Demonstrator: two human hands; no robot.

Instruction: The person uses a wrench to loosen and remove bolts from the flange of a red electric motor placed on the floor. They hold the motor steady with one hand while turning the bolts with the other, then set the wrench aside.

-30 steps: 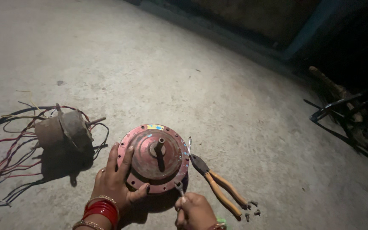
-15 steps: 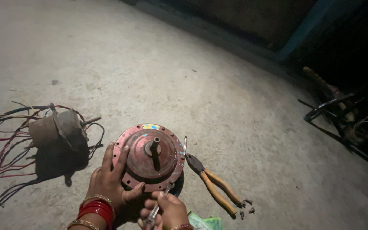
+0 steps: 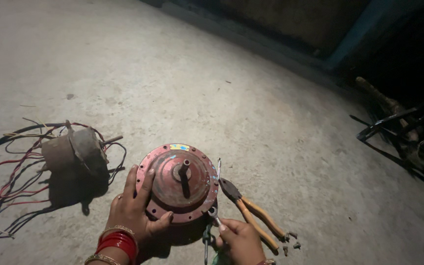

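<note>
While left hand [image 3: 132,211] steadies red motor housing [image 3: 178,182], shaft points up.

A red, rusty motor cover [image 3: 180,182] is seen, orange-handled pliers [image 3: 251,211], red bangles [image 3: 119,242], red and black wires [image 3: 6,176], grey floor [image 3: 172,73].

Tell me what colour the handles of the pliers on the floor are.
Orange. The pliers lie right of the round red motor cover, shown best in the head view.
</note>
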